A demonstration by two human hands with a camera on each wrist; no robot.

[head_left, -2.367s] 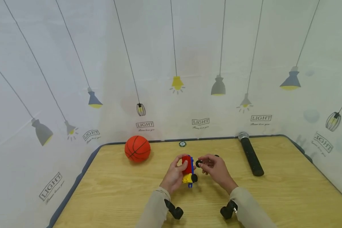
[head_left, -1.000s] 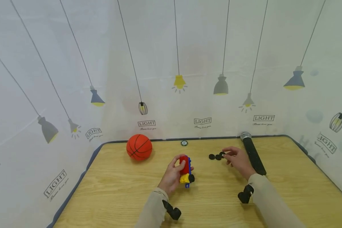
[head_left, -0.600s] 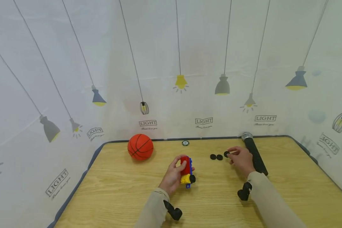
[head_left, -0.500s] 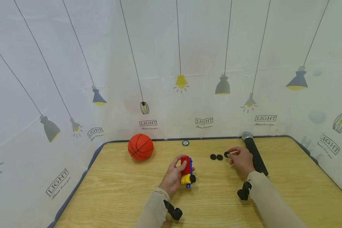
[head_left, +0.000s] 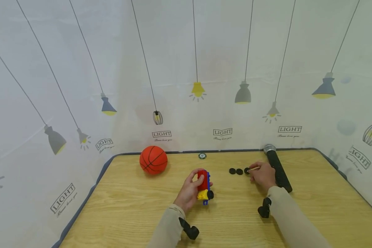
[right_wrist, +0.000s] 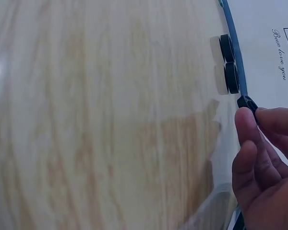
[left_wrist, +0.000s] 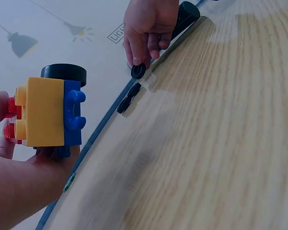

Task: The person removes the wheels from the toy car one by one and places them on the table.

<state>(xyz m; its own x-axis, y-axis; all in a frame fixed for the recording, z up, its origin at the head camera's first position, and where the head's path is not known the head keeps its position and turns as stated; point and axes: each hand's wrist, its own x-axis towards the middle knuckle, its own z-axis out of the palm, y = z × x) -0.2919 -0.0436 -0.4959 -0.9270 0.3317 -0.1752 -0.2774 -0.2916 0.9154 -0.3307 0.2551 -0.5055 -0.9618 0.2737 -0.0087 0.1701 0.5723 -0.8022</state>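
My left hand holds a toy truck of building blocks, with a red block, a yellow block and a blue base. One black wheel sits on the truck beside the yellow block; the left wrist view shows that yellow block end-on. Further right, my right hand pinches a loose black wheel between thumb and fingertips, low over the table. Just left of it, two more black wheels lie side by side on the wood.
A small orange-red basketball stands at the back left. A microphone lies right behind my right hand. A small round disc lies at the back edge of the table, below a printed curtain wall.
My right hand has carried a wheel from beside the truck over to the right, where the two other wheels lie, and lowered it slightly. The left hand keeps its hold on the truck.
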